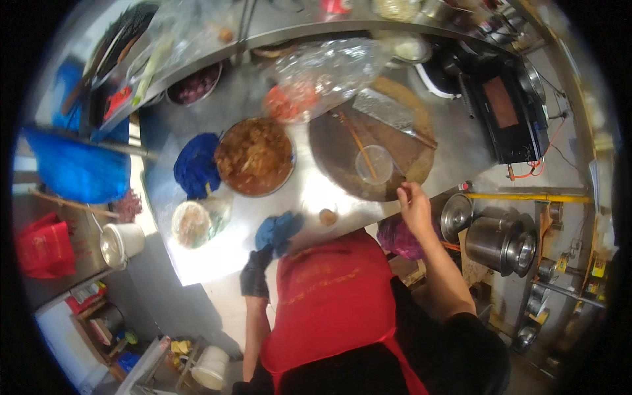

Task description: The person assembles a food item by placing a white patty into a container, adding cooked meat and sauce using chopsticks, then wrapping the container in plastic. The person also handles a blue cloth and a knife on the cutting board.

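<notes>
My left hand (255, 275), in a dark glove, is closed at the lower edge of a crumpled blue cloth (278, 232) by the near table edge. My bare right hand (415, 209) is raised at the near right rim of a round chopping board (336, 174). Its fingertips are pinched together around something thin that I cannot make out. On the board lie a translucent round dish (374, 164), a wooden stick (355, 140) reaching over it, and a broad cleaver (392, 110). Left of the board stands a metal bowl of brown chunky food (255, 157).
A metal table (303, 178) carries a dark blue bag (197, 164), a white tub (191, 224), a small round object (328, 216) and clear plastic (336, 66) by pinkish food (289, 102). A black appliance (503, 108) stands right; a large pot (492, 243) is below it.
</notes>
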`<state>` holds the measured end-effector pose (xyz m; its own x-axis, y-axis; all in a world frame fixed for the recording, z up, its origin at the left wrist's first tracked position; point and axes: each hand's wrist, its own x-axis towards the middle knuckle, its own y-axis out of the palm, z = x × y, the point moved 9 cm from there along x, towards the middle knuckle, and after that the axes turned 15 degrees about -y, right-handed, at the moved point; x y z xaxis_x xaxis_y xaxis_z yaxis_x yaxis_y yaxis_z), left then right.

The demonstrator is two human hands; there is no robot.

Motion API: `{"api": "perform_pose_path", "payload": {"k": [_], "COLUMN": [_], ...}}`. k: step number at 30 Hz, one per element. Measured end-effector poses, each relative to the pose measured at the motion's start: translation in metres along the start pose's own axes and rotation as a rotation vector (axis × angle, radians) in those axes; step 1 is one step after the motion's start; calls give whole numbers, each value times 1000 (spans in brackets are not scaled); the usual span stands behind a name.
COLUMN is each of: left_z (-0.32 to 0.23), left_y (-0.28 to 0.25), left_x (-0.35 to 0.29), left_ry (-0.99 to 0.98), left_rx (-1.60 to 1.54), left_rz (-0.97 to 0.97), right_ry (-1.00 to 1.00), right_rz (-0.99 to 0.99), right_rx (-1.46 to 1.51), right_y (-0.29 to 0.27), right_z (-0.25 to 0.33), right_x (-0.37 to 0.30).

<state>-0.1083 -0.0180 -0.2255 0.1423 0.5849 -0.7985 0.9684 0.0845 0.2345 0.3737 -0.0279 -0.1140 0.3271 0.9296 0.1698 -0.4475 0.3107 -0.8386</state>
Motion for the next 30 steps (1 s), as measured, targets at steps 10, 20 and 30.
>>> {"api": "perform_pose_path", "payload": {"k": [10,20,30], "left_z": [34,31,14], "left_y": [234,315,342], "left_x": [90,52,59], "left_ry": [229,78,217], "left_rx": [309,181,534], "left_rz": [231,92,73], "right_ry": [356,780,362], "right_rz": [-478,-887,-388], "right_rx": [219,762,-720], "right_y": [-119,-235,-292], "right_z": [-385,-615,-545], "right_x": [6,30,69]}}
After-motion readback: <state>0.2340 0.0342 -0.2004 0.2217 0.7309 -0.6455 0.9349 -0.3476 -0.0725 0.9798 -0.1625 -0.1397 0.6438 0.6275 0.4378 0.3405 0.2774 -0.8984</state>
